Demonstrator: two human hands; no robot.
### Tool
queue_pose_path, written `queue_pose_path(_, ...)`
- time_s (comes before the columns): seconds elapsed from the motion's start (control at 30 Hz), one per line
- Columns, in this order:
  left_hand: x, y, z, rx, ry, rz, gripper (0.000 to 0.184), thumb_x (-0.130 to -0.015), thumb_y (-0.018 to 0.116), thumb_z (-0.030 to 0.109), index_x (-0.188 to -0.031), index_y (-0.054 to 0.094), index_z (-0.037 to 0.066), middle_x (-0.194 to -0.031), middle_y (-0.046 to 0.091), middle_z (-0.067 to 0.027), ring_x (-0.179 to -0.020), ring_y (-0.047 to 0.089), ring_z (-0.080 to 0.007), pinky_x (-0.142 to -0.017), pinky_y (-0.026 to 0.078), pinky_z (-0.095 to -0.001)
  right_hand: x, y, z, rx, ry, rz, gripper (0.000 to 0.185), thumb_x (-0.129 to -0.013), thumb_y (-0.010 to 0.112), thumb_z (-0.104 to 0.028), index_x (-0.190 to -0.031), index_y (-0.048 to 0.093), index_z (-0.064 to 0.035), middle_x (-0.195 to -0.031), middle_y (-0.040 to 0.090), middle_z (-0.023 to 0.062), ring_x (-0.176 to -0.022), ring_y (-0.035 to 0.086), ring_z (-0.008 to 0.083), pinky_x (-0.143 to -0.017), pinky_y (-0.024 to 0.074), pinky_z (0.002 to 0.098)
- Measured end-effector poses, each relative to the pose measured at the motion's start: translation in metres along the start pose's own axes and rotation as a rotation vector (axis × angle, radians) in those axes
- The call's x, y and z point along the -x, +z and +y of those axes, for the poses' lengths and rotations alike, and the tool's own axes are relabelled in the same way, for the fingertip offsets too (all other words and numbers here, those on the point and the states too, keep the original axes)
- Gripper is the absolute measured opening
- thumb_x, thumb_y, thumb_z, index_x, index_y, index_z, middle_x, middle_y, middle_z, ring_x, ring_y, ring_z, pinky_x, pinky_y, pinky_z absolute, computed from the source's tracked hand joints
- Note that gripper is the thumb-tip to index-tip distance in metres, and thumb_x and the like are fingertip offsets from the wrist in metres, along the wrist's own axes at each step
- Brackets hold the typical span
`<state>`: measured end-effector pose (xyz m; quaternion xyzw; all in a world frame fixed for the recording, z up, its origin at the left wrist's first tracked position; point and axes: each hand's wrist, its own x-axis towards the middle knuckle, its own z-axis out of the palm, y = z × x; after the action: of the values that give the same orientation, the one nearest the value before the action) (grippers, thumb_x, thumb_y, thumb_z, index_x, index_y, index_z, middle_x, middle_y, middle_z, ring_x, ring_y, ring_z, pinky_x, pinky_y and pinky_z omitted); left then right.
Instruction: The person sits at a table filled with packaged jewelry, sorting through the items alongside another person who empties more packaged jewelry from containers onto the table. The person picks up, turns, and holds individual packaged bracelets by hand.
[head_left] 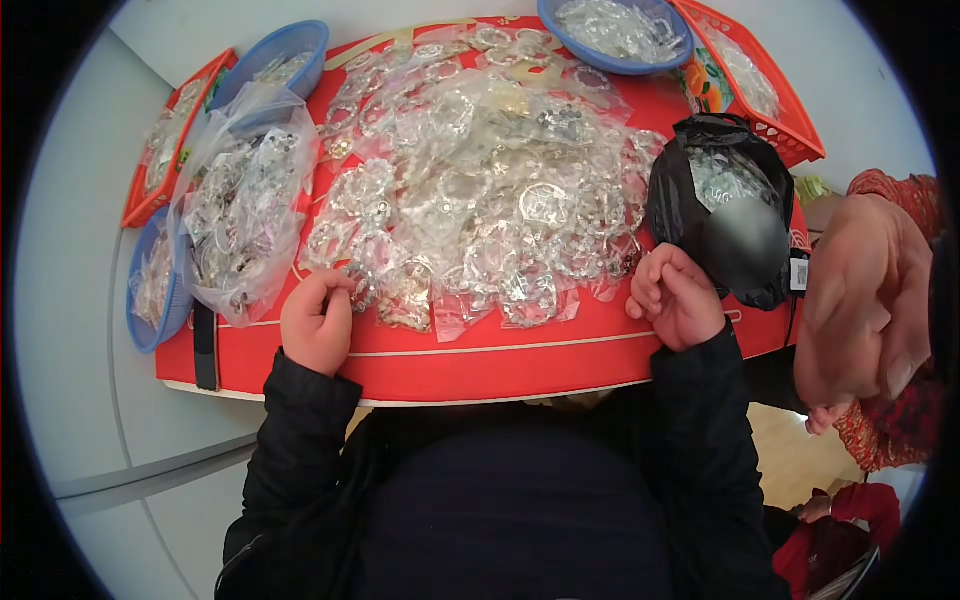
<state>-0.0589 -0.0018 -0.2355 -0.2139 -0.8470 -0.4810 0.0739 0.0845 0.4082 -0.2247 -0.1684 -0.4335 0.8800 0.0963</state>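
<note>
1 big pile (470, 150) of shiny packets (545, 205) lies loose; more sit in the clear bag (242, 220) left of it and black bag (668, 200) right of it. The left hand (317, 322) and right hand (680, 300) curl by its front; I can't tell if they pinch anything.

Left hand (318, 325), right hand (682, 300) loosely curled; forearms (705, 440) forward.
</note>
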Motion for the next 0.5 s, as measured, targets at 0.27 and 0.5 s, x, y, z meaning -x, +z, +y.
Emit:
queue_pose_path(0.27,0.000,-0.001,0.001,-0.003,0.001,-0.003,0.011,-0.093,0.058,-0.004,-0.099,0.066,0.000,-0.080,0.062,-0.0037,-0.069,0.056,-0.0111,-0.065,0.045,-0.0265,-0.007,-0.018,-0.005,0.057,0.044,-0.371,0.016,-0.106,0.051,-0.020,-0.098,0.054,-0.0063,-0.079,0.048,0.0028,-0.071,0.049,0.0145,-0.071,0.0484,0.0353)
queue_pose_path(0.5,0.000,0.001,0.005,-0.002,0.012,0.004,0.010,-0.094,0.058,-0.004,-0.098,0.066,0.000,-0.079,0.062,-0.0036,-0.068,0.056,-0.0106,-0.064,0.045,-0.0264,-0.007,-0.019,-0.004,0.055,0.035,-0.372,0.016,-0.106,0.051,-0.019,-0.098,0.054,-0.0059,-0.080,0.048,0.0031,-0.072,0.050,0.0147,-0.071,0.0483,0.0353)
